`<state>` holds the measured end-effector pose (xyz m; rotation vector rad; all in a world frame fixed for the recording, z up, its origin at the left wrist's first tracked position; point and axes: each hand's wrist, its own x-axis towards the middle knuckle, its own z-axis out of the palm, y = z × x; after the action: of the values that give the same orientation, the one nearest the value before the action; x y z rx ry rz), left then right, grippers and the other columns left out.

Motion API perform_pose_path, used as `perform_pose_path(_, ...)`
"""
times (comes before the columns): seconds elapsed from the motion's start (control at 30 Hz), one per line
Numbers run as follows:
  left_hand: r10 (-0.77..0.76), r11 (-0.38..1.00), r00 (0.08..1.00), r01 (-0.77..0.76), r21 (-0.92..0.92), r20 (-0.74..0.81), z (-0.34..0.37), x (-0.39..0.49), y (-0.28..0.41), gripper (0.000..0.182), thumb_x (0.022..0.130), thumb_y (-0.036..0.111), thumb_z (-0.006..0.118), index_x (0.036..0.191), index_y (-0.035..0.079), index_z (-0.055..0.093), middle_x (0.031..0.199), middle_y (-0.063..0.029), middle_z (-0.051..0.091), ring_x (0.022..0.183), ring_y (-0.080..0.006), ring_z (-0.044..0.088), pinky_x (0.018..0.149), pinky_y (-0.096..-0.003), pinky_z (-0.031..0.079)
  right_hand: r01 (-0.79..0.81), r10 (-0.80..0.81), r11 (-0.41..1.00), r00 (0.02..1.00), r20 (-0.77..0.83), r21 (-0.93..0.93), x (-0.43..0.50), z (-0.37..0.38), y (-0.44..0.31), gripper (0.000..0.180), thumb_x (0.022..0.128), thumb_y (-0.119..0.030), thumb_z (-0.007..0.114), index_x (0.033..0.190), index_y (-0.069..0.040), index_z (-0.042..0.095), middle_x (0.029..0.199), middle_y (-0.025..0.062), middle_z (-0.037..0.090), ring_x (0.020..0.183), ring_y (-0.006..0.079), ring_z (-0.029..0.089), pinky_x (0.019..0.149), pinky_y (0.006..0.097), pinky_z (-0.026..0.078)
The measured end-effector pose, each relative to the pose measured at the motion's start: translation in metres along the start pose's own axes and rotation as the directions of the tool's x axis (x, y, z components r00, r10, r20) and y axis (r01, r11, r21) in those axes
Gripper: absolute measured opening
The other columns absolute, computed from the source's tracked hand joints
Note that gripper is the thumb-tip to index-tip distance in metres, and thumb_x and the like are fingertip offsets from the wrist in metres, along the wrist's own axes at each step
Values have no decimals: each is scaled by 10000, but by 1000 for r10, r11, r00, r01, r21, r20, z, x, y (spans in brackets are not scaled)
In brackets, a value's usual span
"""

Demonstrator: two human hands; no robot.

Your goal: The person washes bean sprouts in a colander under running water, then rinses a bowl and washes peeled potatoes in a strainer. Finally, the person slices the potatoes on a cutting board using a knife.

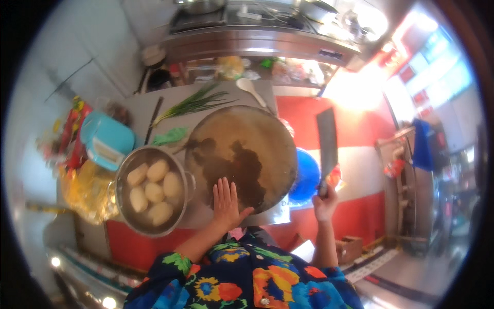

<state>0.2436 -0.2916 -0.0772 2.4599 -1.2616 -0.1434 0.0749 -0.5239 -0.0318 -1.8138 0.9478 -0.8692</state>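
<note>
My left hand point(226, 204) lies palm down on the near edge of a round wooden chopping board point(247, 131), fingers extended and holding nothing. A dark wet patch spreads over the board around the fingertips. Off to the right, my right hand point(325, 204) grips a cleaver point(327, 141) by its handle, the broad blade pointing away from me beyond the board's edge. To the left of the board stands a metal pot point(185, 201) of peeled potatoes point(154, 192), several of them sitting in water.
Scallions point(193, 103), a green cloth point(170, 136) and a white rice paddle point(251, 91) lie behind the board. A turquoise container point(108, 135) and a yellow plastic bag point(87, 189) stand at left. Below the table's right side is a blue basin point(307, 175). A metal counter point(254, 40) runs along the back.
</note>
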Motion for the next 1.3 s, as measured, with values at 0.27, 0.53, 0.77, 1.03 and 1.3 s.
perform_pose_path(0.27,765,459,644,-574,-678,-27,91,14,134,745,738,355,675,1317,31,335,1381,-203,291,1294,-367,254,1067,-510,158,-251,368,922,805,-466,294,-96,-80,-8,227,625,38,482,839,-10,542,693,-9,466,535,62,400,474,188,327)
perform_pose_path(0.53,269,962,962,-271,-35,-56,38,97,64,714,743,307,638,1306,-10,336,1373,-262,261,1276,-432,226,1051,-564,108,-283,376,927,671,-639,248,-181,-145,56,195,604,8,494,789,-23,546,667,-22,454,502,66,367,456,190,297)
perform_pose_path(0.77,503,838,854,-445,-314,131,52,68,152,661,697,377,664,1229,42,463,1344,-271,296,1272,-450,208,1040,-542,170,-382,537,839,696,-477,387,-136,-145,91,150,668,-6,503,816,-21,523,585,-7,442,431,74,395,396,217,336)
perform_pose_path(1.03,359,888,916,-394,-238,-176,38,84,114,552,803,275,576,1262,9,424,1299,-211,420,1229,-366,366,1052,-468,233,-394,493,811,858,-143,432,-18,-84,110,192,702,0,542,890,30,564,781,113,613,611,141,587,507,225,459)
perform_pose_path(1.3,363,931,931,-360,-63,37,65,70,103,721,835,483,483,1369,37,294,1440,-209,195,1351,-335,146,1096,-468,83,-518,528,827,849,15,217,60,0,64,82,682,-88,574,732,-23,577,570,-3,508,454,105,464,441,240,379)
